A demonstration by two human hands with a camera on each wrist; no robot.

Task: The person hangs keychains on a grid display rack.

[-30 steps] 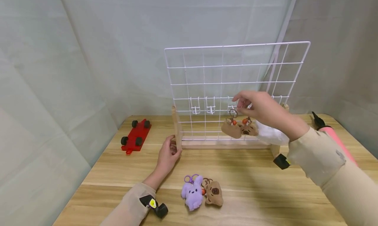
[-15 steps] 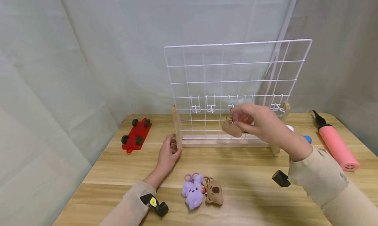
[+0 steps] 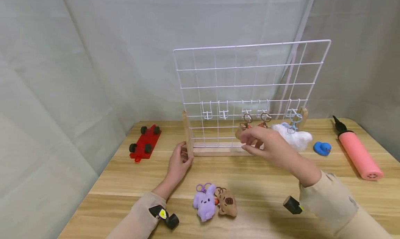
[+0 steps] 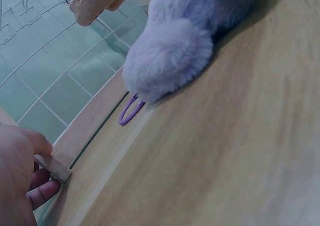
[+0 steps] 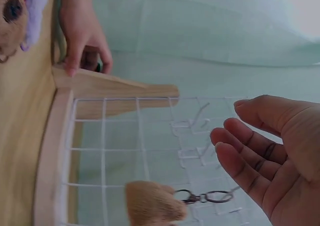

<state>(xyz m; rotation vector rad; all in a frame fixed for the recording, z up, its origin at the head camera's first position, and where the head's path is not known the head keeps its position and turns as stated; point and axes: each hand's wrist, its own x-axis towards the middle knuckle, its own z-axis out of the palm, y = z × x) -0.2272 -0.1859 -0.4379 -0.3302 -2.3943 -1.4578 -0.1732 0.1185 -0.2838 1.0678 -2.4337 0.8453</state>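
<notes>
My left hand [image 3: 178,165] grips the left wooden upright [image 3: 187,135] of a white wire grid rack [image 3: 235,86], thumb and fingers around its lower end. My right hand [image 3: 275,143] holds nothing in front of the grid; in the right wrist view its thumb and bent fingers stand apart. Just behind it, brown plush keychains hang by their rings from two hooks, mostly hidden in the head view; one brown plush keychain [image 5: 150,203] shows in the right wrist view. A white plush keychain [image 3: 295,138] with a blue ring hangs from the right hook.
Nearer me lie a purple plush keychain [image 3: 205,204] and a brown bear-faced plush keychain [image 3: 227,204]. A red wheeled car chassis [image 3: 146,142] lies at left. A blue duck [image 3: 322,148] and a pink hand pump [image 3: 359,155] are at right. Two hooks [image 3: 215,111] at left carry nothing.
My right hand has moved down from the hooks, past the hanging brown plush keychains. The white plush and blue duck have come into view. My left hand stays on the upright.
</notes>
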